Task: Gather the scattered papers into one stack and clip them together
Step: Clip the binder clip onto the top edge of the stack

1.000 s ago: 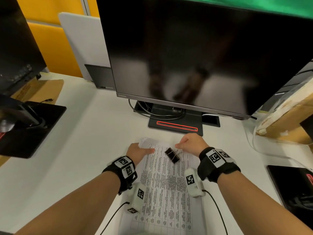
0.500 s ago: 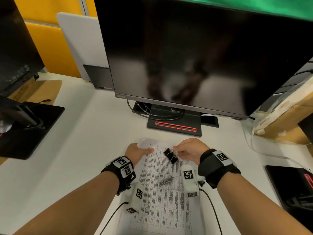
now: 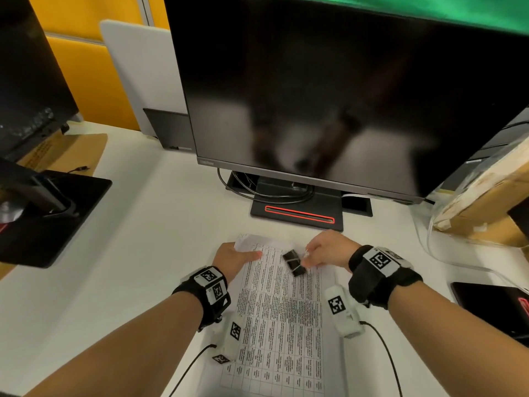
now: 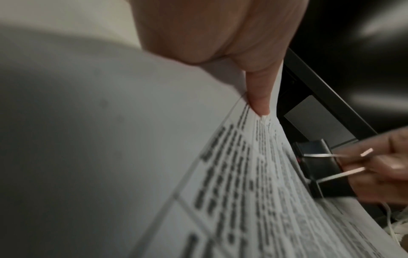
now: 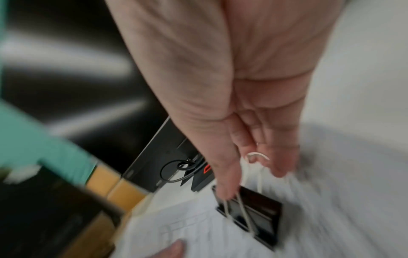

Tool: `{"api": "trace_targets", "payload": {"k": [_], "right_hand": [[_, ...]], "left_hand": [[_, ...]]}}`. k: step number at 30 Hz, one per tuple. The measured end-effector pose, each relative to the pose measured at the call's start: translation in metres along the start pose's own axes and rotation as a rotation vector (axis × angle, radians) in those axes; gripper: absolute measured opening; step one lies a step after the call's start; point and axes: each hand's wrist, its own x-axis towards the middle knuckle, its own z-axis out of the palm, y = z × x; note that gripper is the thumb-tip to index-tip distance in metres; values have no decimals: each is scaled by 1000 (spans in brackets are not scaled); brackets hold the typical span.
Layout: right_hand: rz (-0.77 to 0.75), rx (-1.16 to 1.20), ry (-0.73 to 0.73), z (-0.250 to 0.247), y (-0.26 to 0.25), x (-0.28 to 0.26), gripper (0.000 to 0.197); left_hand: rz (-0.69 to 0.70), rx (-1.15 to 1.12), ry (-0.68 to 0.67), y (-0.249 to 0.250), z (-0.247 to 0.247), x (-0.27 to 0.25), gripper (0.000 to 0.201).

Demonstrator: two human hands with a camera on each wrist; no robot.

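On the printed stack (image 3: 282, 308), the right hand (image 3: 326, 250) now pinches the binder clip's (image 3: 294, 263) wire handles, dragging it nearer. Left hand (image 3: 233, 257) pins the sheets, thumb flat; clipping looks imminent.

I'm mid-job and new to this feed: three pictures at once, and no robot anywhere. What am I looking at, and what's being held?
There is no machine: a person works with bare hands and wears three cameras. The wide picture comes from the head and looks down at a white desk; the other two come from the wrists and look along the fingers.

A stack of printed papers lies on the desk in front of a dark monitor. The left hand presses its thumb on the stack's far left corner; the left wrist view shows that thumb up close. The right hand pinches the wire handles of a black binder clip, which sits at the top of the papers. Whether it already bites the sheets, I cannot tell.
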Motion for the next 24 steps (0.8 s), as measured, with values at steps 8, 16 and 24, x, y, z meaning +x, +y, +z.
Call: {"api": "trace_targets", "payload": {"k": [8, 16, 24], "right_hand": [[-222, -491, 223, -41, -27, 3, 21], [-368, -614, 129, -54, -42, 12, 23], [-385, -629, -20, -42, -63, 32, 33]], "left_hand": [[30, -26, -44, -2, -1, -1, 13], [37, -59, -70, -3, -2, 0, 13], [22, -59, -67, -1, -4, 1, 26]]}}
